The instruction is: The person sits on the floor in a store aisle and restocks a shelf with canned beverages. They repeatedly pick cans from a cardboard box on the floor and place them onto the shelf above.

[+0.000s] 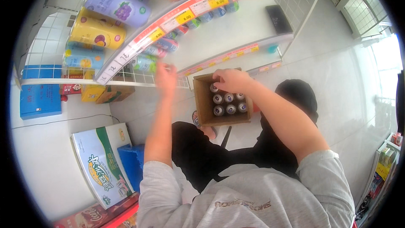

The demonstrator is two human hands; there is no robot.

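Observation:
My left hand (166, 76), smeared by motion, is raised at the front edge of the shelf beside a green-and-white can (144, 63). Whether its fingers hold anything is not visible. A brown cardboard box (198, 105) stands open in front of me, with several upright drink cans inside, their silver tops showing. Over the box's far side, my right hand (232, 80) reaches in with bent fingers closed at a can (214, 88), which the hand partly covers.
Small cans stand in a row on the middle shelf (236, 29). A dark phone (279, 19) lies at its right end. Larger purple (118, 2) and yellow (97, 29) cans fill the upper left. A white-and-green carton (101, 164) leans at the left, beside a blue box (133, 160).

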